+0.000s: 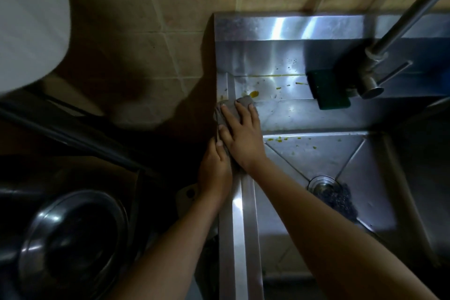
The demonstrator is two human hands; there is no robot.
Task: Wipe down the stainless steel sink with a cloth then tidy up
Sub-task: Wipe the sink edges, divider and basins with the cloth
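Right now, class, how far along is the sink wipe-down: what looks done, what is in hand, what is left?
Done: little that shows. In hand: the right hand presses the grey cloth flat on the ledge's far-left corner, beside a yellow smear; the left hand rests at the sink's left rim. Left: yellow specks on ledge and basin wall, then tidying the green sponge and the scourer by the drain.

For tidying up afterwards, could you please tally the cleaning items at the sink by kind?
Grey cloth: 1
Green sponge: 1
Dark scouring pad: 1
Total: 3
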